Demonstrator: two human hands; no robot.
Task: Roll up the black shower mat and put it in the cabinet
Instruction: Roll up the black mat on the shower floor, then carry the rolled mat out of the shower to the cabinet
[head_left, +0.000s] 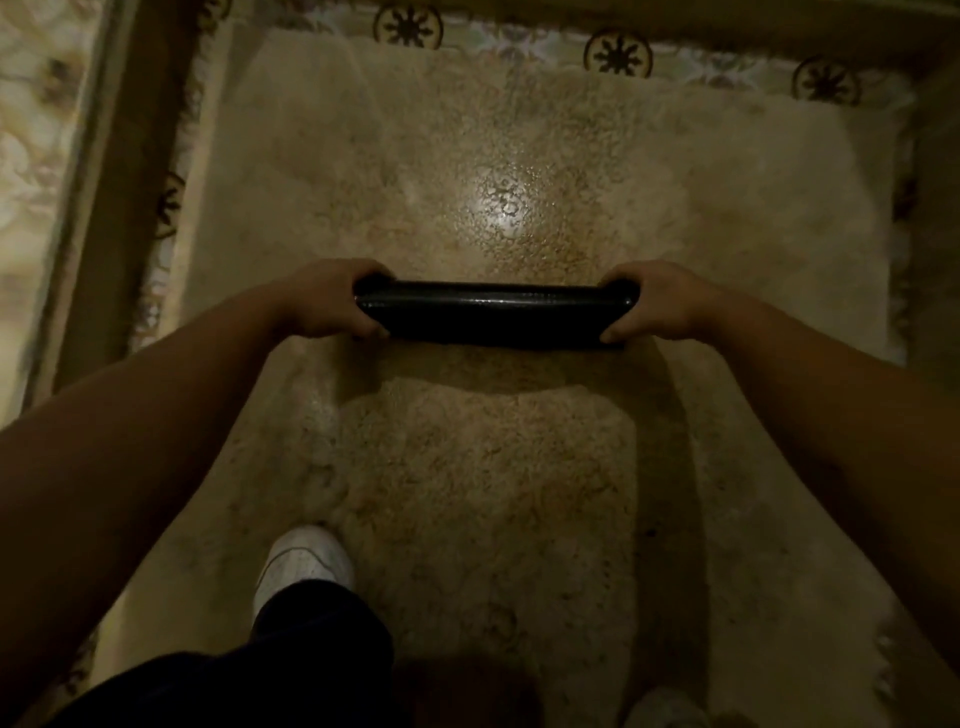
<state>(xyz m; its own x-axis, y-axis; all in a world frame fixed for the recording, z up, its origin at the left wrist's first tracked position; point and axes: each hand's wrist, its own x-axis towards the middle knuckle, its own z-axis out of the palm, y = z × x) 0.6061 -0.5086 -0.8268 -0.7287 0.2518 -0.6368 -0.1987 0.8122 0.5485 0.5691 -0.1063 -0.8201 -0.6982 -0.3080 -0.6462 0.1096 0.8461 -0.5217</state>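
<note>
Head view, dim warm light. Both forearms were bare from the frame edges to the wrists; no sleeve, watch, band or ring was visible on either. Left hand (332, 301) and right hand (654, 304) were bare, without gloves. Fingernails could not be made out at this exposure.

Lower body: dark trouser leg (311, 623), loose-cut, black or very dark navy, hem falling over the top of the shoe. White shoe (304, 564) on that foot, rounded toe, faint seam lines across the upper. A second pale shoe (660, 709) showed partly at the bottom edge, blurred.
</note>
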